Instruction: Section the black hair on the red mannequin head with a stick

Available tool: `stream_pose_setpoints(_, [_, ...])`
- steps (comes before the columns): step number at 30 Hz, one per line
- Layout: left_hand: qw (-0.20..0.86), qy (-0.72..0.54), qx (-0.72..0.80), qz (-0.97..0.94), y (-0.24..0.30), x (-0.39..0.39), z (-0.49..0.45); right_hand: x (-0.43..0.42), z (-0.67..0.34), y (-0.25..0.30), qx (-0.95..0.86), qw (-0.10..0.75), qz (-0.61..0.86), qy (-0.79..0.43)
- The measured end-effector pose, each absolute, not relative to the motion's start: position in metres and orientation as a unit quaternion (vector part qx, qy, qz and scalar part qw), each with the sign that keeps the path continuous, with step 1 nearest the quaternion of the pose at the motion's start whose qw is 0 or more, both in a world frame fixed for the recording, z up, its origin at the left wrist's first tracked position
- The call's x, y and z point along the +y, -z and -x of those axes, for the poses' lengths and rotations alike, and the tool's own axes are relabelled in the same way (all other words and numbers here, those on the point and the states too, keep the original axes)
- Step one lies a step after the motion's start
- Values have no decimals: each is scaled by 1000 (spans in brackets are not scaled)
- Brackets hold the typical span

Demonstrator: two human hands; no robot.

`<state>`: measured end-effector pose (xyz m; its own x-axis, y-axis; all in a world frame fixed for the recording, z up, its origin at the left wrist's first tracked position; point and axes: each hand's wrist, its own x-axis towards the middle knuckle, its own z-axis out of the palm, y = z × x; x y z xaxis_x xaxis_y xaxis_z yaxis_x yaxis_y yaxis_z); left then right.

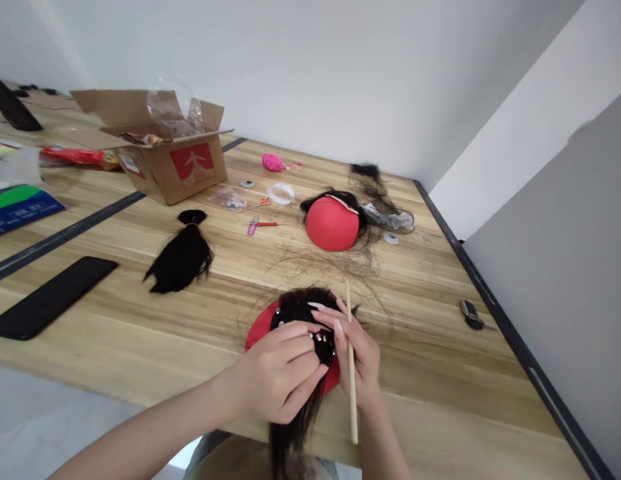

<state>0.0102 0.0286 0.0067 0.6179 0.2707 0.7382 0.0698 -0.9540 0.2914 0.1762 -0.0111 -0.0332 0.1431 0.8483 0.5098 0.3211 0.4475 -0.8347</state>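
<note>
Near the table's front edge lies a red rounded form point(260, 328) covered with black hair point(297, 303), and several shiny silver pin heads or studs dot the hair. Long strands hang over the edge below it. My left hand point(283, 367) rests over the form, its fingers closed in a pinch; what they hold is too small to make out. Close against it, my right hand point(360, 353) grips a pale wooden stick point(353, 400), like a chopstick, held roughly upright. The right fingertips touch the hair beside the left hand's pinch.
Further back stands another red dome point(332, 223) with black hair behind it. A tied hair bundle point(180, 260), a black phone point(53, 297), an open cardboard box point(173, 163), pink yarn point(273, 162), a white tape roll point(281, 193), a red-handled tool point(267, 224) and a key point(471, 314) lie about.
</note>
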Motion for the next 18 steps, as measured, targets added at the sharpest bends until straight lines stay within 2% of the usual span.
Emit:
stream_pose_setpoints(3, [111, -425, 94, -893, -5, 26, -8, -6, -177, 35, -618, 570, 504, -199])
stream_pose_setpoints(9, [76, -426, 118, -894, -7, 20, 3, -2, -183, 32, -544, 563, 564, -260])
stream_pose_setpoints(15, [70, -422, 140, -893, -7, 19, 11, 0, -190, 36, -552, 444, 647, -281])
stream_pose_setpoints(18, [64, -429, 149, -889, -6, 20, 12, 3, -192, 42, -524, 459, 669, -260])
